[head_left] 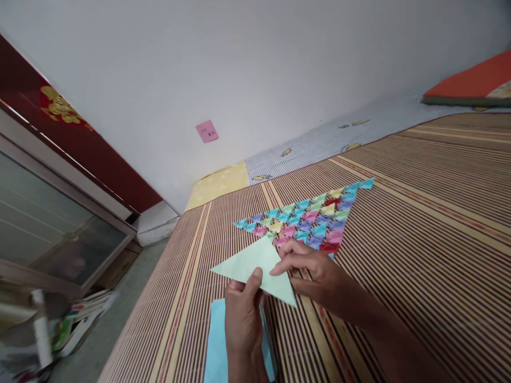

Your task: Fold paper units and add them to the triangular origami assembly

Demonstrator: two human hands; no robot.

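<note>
A pale green sheet of paper (251, 263), folded into a triangle, is held up above the striped mat. My left hand (245, 314) pinches its lower edge, with the thumb on top and the other fingers behind. My right hand (315, 268) has its fingers spread around the paper's right side; the index fingertip is at the paper's surface. Under my left wrist lies a stack of blue paper (215, 330). Just beyond the green paper, small folded paper pieces in many colours (305, 218) are laid out in rows forming a large triangle.
The striped mat (419, 223) covers the bed. A pink note (207, 131) is stuck on the white wall. An orange folded item (471, 80) lies at the far right. Papers and clutter (80, 319) sit on the floor at left, near a glazed door (56, 213).
</note>
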